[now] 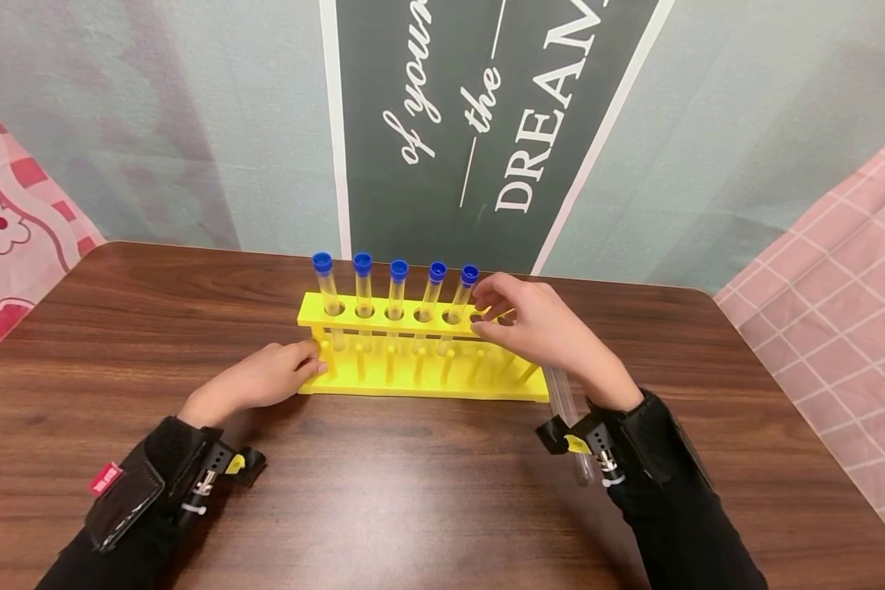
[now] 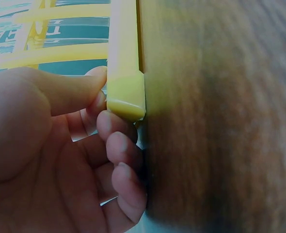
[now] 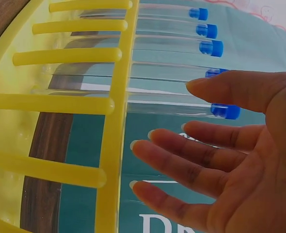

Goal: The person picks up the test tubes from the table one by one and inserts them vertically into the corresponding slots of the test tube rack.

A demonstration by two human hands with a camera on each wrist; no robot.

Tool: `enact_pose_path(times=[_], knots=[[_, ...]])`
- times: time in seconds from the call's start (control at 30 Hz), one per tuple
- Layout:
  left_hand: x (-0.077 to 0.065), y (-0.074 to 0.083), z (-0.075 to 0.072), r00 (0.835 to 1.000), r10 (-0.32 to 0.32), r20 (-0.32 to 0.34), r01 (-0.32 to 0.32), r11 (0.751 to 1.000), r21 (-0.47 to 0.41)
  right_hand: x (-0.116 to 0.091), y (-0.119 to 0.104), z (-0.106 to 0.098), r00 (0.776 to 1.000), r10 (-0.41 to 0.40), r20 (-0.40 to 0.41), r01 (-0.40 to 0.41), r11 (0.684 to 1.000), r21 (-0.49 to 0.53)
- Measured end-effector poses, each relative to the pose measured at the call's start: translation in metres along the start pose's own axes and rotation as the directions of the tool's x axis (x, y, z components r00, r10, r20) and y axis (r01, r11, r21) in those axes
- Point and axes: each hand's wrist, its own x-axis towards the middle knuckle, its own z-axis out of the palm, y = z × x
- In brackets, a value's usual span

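Observation:
A yellow test tube rack stands on the table, holding several clear test tubes with blue caps, all tilted a little. My left hand grips the rack's left end; in the left wrist view the thumb and index finger pinch the end of its base, the other fingers curled beside it. Over the right part of the top bar, my right hand has its fingers loosely bent. Nothing lies between the thumb and fingers in the right wrist view, and the rightmost capped tube is close by.
Another clear tube lies on the brown wooden table at the rack's right end, partly hidden by the right wrist strap. Behind the table hangs a grey-green cloth with white lettering. Pink cloths hang at both sides.

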Motion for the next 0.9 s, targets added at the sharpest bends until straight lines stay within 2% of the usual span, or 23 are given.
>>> enact_pose_path(times=[0.17,0.5,0.9], knots=[[0.0,0.0,0.0,1.0,0.001,-0.003,-0.001,1.0,0.003,-0.008,0.0,-0.003,1.0,-0.006,-0.014,0.006,1.0,0.003],[0.001,0.0,0.001,1.0,-0.003,-0.016,0.004,1.0,0.018,-0.026,0.002,-0.007,0.999,0.039,0.008,-0.039,0.999,-0.021],[-0.001,0.003,0.0,1.0,0.003,-0.024,-0.003,1.0,0.018,-0.049,0.018,-0.019,0.994,0.1,0.04,-0.101,0.995,0.012]])
